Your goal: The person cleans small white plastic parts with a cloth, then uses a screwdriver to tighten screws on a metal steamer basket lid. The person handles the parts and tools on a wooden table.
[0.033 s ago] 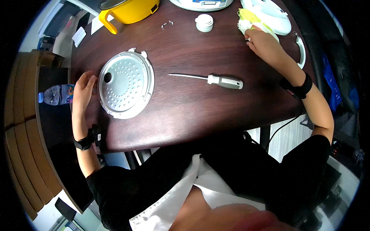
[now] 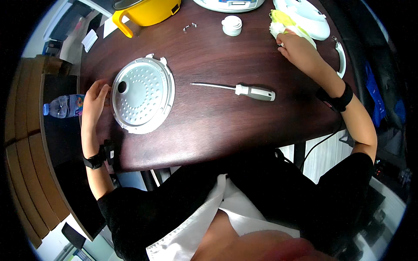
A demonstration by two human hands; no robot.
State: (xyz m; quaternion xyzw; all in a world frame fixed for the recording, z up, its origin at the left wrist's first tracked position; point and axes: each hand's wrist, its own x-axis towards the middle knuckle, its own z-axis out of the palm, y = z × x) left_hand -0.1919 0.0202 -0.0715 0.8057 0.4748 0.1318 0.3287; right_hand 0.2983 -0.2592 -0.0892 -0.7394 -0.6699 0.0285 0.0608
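My left hand [image 2: 95, 102] lies flat on the dark wooden table [image 2: 209, 130], its fingertips touching the left rim of a round perforated metal plate [image 2: 143, 101]. At the far right, my right hand [image 2: 298, 48] closes over a yellow and white cloth [image 2: 281, 21] beside a white appliance lid [image 2: 307, 15]. Between the hands, a grey-handled screwdriver [image 2: 246, 90] lies with its tip pointing left.
A yellow pot [image 2: 146, 11], two small screws [image 2: 189, 27], a small white cap [image 2: 231, 25] and a white appliance [image 2: 228, 3] stand at the far edge. A white curved handle [image 2: 342, 56] lies at the right. A water bottle [image 2: 63, 106] sits off the table's left side.
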